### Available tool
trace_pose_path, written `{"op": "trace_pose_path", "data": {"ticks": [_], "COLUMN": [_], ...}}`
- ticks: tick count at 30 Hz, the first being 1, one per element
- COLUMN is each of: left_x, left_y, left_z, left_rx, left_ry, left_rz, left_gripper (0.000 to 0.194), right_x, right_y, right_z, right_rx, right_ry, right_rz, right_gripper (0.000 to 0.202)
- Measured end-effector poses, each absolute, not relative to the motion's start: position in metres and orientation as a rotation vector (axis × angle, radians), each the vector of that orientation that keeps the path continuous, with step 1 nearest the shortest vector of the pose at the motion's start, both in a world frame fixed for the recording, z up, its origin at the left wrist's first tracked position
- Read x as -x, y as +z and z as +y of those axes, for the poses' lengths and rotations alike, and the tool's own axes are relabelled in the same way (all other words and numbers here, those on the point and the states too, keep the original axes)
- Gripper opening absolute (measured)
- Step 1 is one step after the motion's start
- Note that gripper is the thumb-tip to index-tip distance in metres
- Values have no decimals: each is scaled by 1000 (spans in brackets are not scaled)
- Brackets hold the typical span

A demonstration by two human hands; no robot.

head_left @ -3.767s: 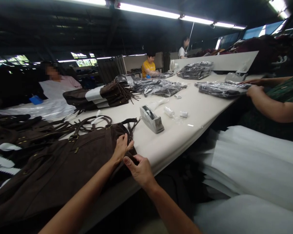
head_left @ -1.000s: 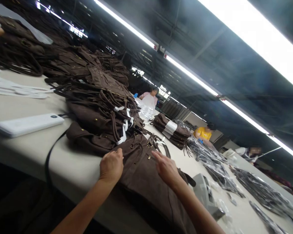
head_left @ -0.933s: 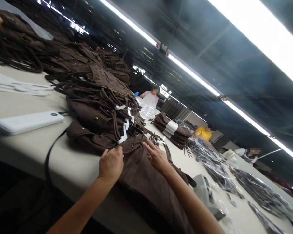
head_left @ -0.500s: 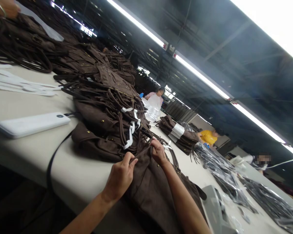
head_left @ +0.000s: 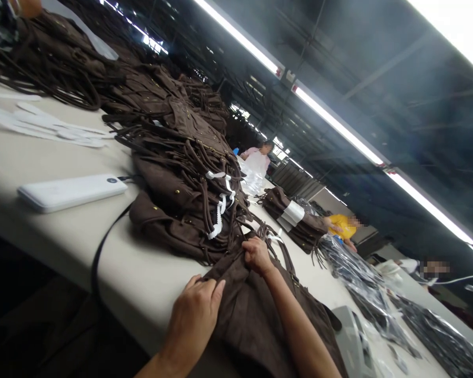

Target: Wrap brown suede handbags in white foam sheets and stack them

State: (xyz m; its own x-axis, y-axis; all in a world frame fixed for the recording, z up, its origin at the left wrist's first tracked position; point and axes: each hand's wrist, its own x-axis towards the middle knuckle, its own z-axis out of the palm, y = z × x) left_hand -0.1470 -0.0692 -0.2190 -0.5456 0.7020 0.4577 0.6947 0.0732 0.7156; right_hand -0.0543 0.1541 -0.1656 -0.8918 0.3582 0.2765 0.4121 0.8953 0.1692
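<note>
A dark brown handbag of soft, suede-like material lies in front of me at the table's edge. My left hand grips its near upper edge, thumb on top and fingers curled over the material. Farther along the same edge, my right hand is closed in a fist on the brown material. The edge is stretched between the two hands. Beyond them lies a heap of similar brown bags with thin handles, and a white scalloped strip hangs among those handles.
A white power bank with a black cable lies on the pale table, near white strips. To the right are a grey-white device, a banded bag bundle and plastic-wrapped bags. Several people stand farther off.
My left hand has slid down and nearer along the bag's edge, widening the gap between my hands. My right hand keeps its hold. The whole view has shifted slightly.
</note>
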Motion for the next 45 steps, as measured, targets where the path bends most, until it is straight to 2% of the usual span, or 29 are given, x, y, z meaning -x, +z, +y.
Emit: {"op": "trace_pose_path", "data": {"ticks": [5,10,15,18,21,22,24,28,30,34,37,39,45], "left_x": [151,140,144,146,141,139,135,136,141,153,156,156,163], "left_y": [-223,-222,-217,-222,-226,-227,-226,-225,-227,-232,-233,-232,-227], "left_z": [-69,-75,-72,-65,-62,-62,-63,-75,-82,-94,-99,-101,-100], "left_rx": [-1352,-1541,-1596,-1523,-1591,-1637,-1683,-1469,-1291,-1050,-978,-965,-1103], "left_ry": [1518,1642,1688,1885,2135,2176,2133,1691,1533,1512,1518,1489,1474], "left_rz": [2404,2444,2461,2373,2237,2204,2224,2402,2334,2018,1898,1876,2075], "left_gripper": [37,35,33,31,25,25,28,37,38,46,53,54,43], "right_x": [59,46,30,34,46,51,61,84,93,97,87,78,58], "right_y": [-154,-138,-137,-145,-153,-155,-158,-164,-167,-169,-165,-162,-159], "right_z": [158,153,136,129,131,132,137,141,141,140,144,151,182], "right_rx": [596,411,351,289,271,262,242,215,165,176,342,453,454], "right_ry": [-220,400,362,240,30,-46,-189,-418,-448,-437,-461,-416,39], "right_rz": [-2837,-2867,-3004,-3021,-3048,-3091,-3239,-3471,-3467,-3408,-3289,-3185,-3120], "right_gripper": [27,55,69,55,20,14,13,13,14,14,13,10,11]}}
